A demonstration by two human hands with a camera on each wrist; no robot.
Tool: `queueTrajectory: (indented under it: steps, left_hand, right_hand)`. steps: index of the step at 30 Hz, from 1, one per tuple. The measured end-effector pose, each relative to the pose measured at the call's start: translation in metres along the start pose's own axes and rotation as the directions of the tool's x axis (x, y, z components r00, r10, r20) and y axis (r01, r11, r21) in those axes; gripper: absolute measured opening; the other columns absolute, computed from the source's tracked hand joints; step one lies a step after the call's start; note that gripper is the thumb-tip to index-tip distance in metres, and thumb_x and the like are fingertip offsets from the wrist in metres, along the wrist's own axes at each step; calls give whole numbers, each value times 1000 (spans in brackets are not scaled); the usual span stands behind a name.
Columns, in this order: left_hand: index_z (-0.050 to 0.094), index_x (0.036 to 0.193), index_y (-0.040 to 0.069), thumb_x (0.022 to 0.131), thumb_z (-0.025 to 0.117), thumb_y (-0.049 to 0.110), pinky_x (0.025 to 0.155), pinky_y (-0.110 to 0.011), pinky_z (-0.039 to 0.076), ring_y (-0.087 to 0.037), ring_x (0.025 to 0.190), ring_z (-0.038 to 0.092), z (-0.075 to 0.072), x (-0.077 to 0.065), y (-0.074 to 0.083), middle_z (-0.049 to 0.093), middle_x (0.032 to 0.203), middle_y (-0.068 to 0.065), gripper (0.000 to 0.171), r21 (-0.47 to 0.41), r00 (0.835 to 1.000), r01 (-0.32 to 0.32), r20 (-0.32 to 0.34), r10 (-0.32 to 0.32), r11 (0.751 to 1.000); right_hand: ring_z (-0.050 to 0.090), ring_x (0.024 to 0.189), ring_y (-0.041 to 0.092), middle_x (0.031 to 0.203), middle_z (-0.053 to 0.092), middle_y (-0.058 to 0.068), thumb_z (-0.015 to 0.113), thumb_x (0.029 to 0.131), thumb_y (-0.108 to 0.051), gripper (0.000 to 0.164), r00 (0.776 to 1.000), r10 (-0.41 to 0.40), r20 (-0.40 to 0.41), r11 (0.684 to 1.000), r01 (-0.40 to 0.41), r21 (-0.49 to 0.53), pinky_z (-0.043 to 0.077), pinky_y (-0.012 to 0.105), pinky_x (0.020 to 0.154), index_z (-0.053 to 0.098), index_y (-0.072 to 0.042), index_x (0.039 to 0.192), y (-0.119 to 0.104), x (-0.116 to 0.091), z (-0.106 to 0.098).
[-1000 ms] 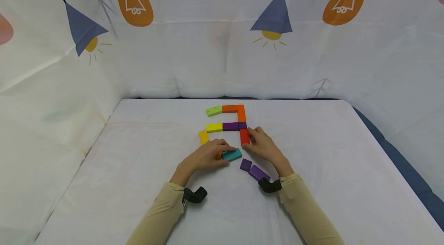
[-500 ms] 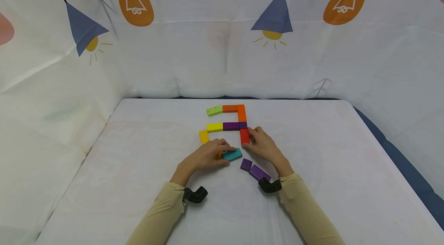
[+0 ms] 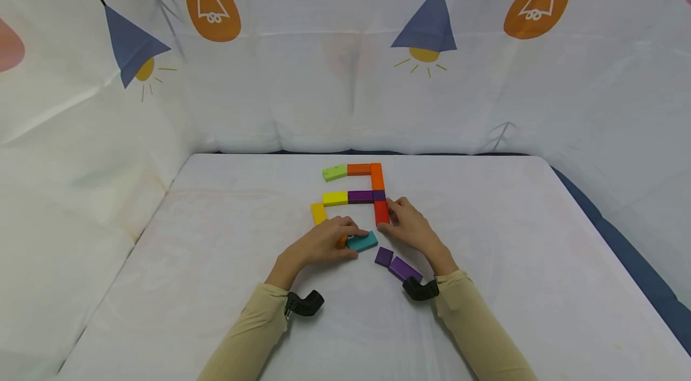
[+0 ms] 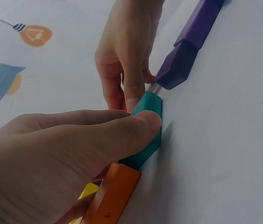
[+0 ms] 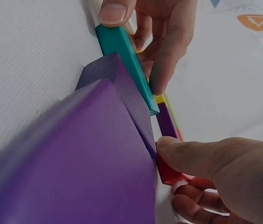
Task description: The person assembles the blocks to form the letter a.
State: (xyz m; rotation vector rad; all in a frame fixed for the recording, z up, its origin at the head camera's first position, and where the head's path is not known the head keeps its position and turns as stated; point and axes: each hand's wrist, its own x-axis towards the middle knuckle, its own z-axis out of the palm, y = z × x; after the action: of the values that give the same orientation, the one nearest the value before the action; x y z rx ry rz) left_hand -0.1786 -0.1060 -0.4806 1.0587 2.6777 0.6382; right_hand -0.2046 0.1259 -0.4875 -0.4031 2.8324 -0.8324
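My left hand (image 3: 326, 242) pinches a teal block (image 3: 363, 242) between thumb and fingers, low on the white table. Beside it an orange block (image 4: 115, 193) lies end-on to the teal one, partly hidden by the hand. My right hand (image 3: 411, 226) holds a red block (image 3: 381, 212), its thumb at the near end and fingers along the right side. Towards me, a dark purple square block (image 3: 384, 257) and a longer purple block (image 3: 405, 269) lie end to end at a slant. The right wrist view shows the teal block (image 5: 126, 65) just beyond the purple pair.
Beyond the hands, blocks form a bent line: light green (image 3: 335, 173), dark orange (image 3: 358, 170), orange (image 3: 376, 176), a small purple cube (image 3: 379, 195), purple (image 3: 360, 197), yellow (image 3: 335, 198) and amber (image 3: 318, 213). A printed white curtain (image 3: 302, 93) hangs behind the table (image 3: 232, 213).
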Motion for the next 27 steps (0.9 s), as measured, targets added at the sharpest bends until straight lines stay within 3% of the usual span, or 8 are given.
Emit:
queueTrajectory:
  steps: [12,20,27]
  left_hand:
    - [59,129,25,86,68,34,89,-26,46,-11,100,51,2,1,-2,61,118,2,45,3,1000,-1,0,1,1000]
    - [58,129,25,86,68,34,90,-27,47,-11,101,51,2,1,-1,60,119,3,45,-10,1000,13,8,-13,1000]
    - [58,129,25,86,69,33,91,-26,47,-11,102,52,0,1,-1,60,119,3,46,-14,1000,9,11,-9,1000]
  right_hand:
    - [50,90,21,110,50,14,68,86,-33,73,1000,8,12,1000,-8,1,48,31,75,36,-1,144,-1,-1,-1]
    - [53,95,22,114,52,13,65,88,-35,72,999,17,38,997,-20,76,50,37,82,35,-4,145,2,-3,-4]
    - [53,94,22,113,52,13,64,88,-36,70,999,13,38,997,-16,79,50,37,82,36,-4,144,3,-1,-4]
